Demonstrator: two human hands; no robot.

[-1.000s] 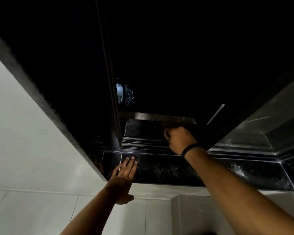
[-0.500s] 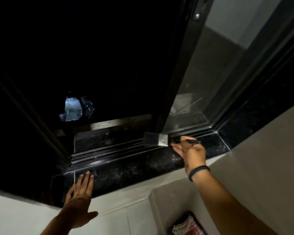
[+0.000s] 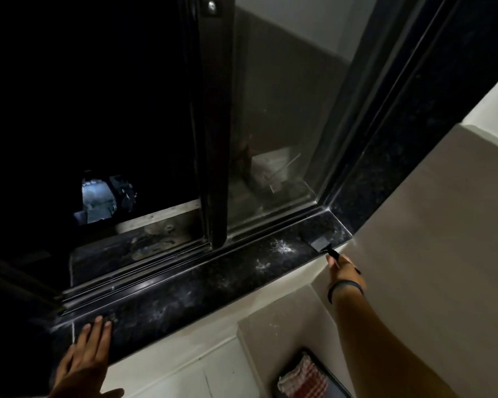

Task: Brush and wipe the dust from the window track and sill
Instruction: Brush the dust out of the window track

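Note:
A dark stone window sill (image 3: 202,285) runs from lower left to right, speckled with white dust patches. Behind it lies the metal window track (image 3: 144,278), under a sliding pane with a black frame (image 3: 217,139). My right hand (image 3: 344,272) grips the handle of a flat paintbrush (image 3: 319,244), whose bristles rest on the sill's far right end near the corner. My left hand (image 3: 82,360) lies flat, fingers spread, on the sill's left end, holding nothing.
A red-and-white checked cloth (image 3: 304,379) lies in a dark tray at the bottom, below the sill. A beige wall ledge (image 3: 285,328) juts out under my right arm. The left half of the window opens onto darkness.
My right hand has carried the brush from the track to the sill's far right corner. The view has swung rightward and closer. My left hand has stayed flat on the sill.

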